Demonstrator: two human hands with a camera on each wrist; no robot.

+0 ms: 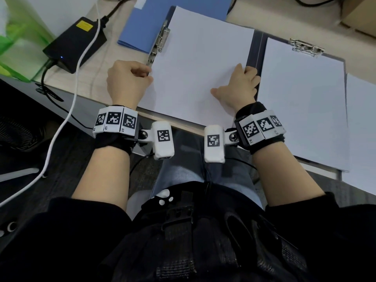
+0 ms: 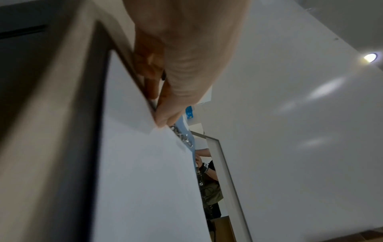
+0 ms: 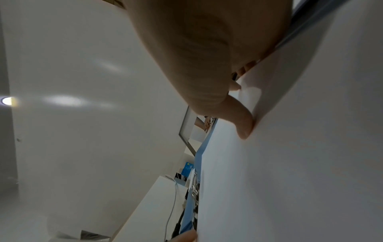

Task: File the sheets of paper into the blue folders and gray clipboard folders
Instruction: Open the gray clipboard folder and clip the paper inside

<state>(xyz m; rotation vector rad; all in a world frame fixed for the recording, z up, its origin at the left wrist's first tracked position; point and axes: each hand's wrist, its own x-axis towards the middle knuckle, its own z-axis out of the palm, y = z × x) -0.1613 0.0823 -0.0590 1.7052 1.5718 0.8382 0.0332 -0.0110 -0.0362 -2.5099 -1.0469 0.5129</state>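
Observation:
A white sheet of paper lies in an open folder whose metal clip runs along its left side. My left hand pinches the sheet's left edge just below that clip; the left wrist view shows the left hand with thumb and finger closed on the sheet beside the clip. My right hand holds the sheet's right edge, fingers curled over it. In the right wrist view its thumb presses on the sheet. A shut blue folder lies behind.
A gray clipboard folder with paper clipped on it lies to the right, and another sheet lies beyond it. At the left are a black power adapter, a white cable and a green bag. The table edge runs just under my wrists.

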